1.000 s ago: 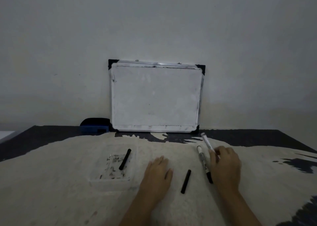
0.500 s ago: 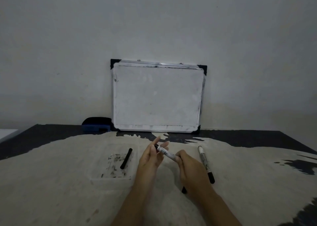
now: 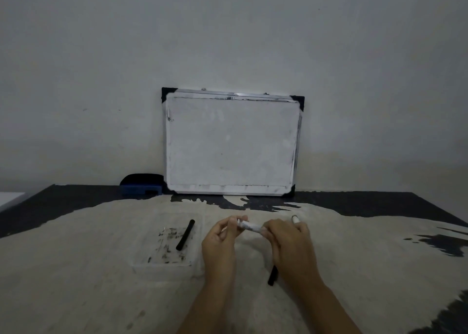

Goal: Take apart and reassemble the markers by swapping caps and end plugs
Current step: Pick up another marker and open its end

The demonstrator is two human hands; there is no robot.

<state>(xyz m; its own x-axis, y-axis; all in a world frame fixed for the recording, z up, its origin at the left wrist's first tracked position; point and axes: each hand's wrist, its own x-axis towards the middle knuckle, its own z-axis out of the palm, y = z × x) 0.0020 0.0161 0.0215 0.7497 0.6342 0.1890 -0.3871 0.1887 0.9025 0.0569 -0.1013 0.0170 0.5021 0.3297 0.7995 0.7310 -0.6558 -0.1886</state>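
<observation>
Loose cap (image 3: 273, 276): we see it nearest us on the table, half hidden under our right wrist.
Marker (image 3: 250, 226): raised between both hands, long axis running left to right.
Left hand (image 3: 219, 242): fingers pinch its left end.
Right hand (image 3: 291, 242): fingers clamp the barrel.
Second marker (image 3: 294, 218): just beyond the right hand.
Next: we judge a pull along that axis.

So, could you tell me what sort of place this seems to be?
Probably a plain room at home or in an office, dimly lit, not a workshop: a small whiteboard leans against a bare wall, with a blue eraser beside it on a cloth-covered table.
</observation>
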